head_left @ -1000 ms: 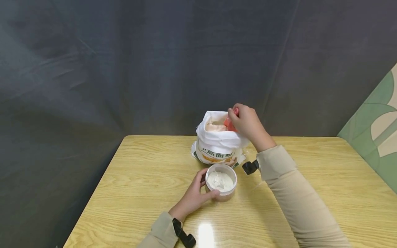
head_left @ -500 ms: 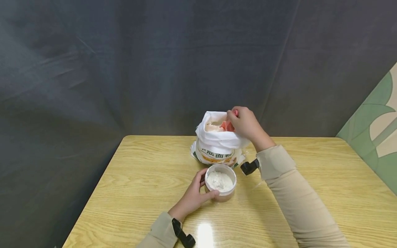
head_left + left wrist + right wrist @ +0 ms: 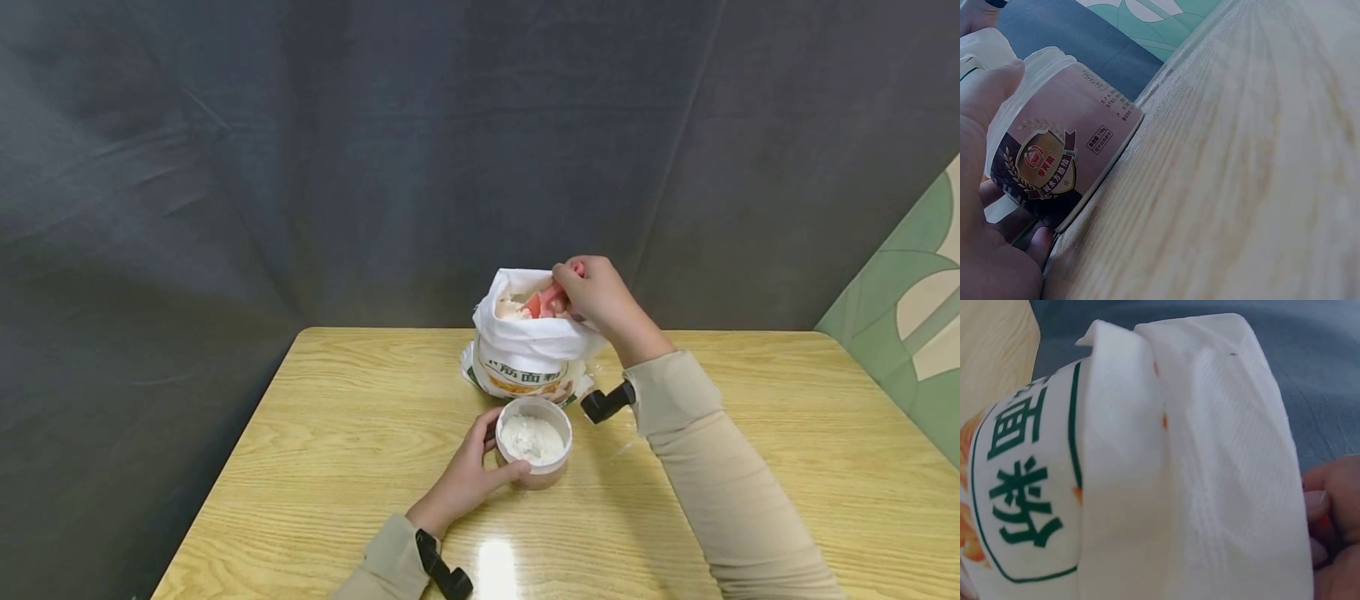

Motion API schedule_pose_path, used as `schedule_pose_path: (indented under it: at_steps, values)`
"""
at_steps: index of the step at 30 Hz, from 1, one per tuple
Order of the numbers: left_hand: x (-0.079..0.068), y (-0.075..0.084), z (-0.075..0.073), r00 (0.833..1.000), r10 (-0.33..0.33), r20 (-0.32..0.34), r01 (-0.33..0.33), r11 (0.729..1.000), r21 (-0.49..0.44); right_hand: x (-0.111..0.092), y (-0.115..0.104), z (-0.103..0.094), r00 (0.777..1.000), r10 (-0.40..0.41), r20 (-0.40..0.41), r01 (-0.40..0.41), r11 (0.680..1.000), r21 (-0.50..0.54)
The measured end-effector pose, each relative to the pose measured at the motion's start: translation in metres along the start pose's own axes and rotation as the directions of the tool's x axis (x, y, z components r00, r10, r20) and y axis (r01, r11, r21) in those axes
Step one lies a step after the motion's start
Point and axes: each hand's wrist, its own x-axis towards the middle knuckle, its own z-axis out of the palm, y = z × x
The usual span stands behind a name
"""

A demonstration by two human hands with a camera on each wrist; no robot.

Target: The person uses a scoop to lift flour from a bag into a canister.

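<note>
Your right hand grips a pinkish-red scoop, tilted, its head inside an open white flour bag standing, mouth folded outward, near the far edge of the worktop. Just in front, your left hand holds an upright, open pink tub containing white powder.

Premises appear to be an indoor, set-up recording station, though the type of building cannot be told: a wood-grain table meets a dark cloth backdrop; a green leaf-patterned panel borders the right side; black wrist cameras are worn.
</note>
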Motion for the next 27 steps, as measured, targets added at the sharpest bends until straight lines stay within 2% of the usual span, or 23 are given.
schedule_pose_path:
  at_steps: [5, 12, 20, 23, 27]
  values:
    - [0.0, 0.0, 0.0, 1.0, 0.001, 0.002, -0.001, 1.0, 0.001, -0.002, -0.002, -0.003, 1.0, 0.028, -0.004, -0.027, 0.989, 0.145]
    - [0.0, 0.0, -0.001, 1.0, 0.003, 0.002, -0.003, 1.0, 0.002, -0.004, -0.002, -0.008, 0.998, 0.06, 0.016, -0.062, 0.948, 0.313]
    - [0.001, 0.0, 0.002, 1.0, 0.001, 0.003, -0.001, 1.0, -0.004, -0.006, 0.001, -0.017, 0.992, 0.128, -0.008, -0.114, 0.907, 0.405]
    - [0.001, 0.001, 0.002, 1.0, -0.009, 0.007, 0.009, 1.0, -0.007, -0.009, 0.005, -0.021, 0.993, 0.121, -0.015, -0.103, 0.899, 0.425]
    - [0.001, 0.002, 0.002, 1.0, -0.018, 0.008, 0.018, 1.0, -0.009, -0.012, 0.009, -0.026, 0.993, 0.109, -0.047, -0.073, 0.872, 0.484]
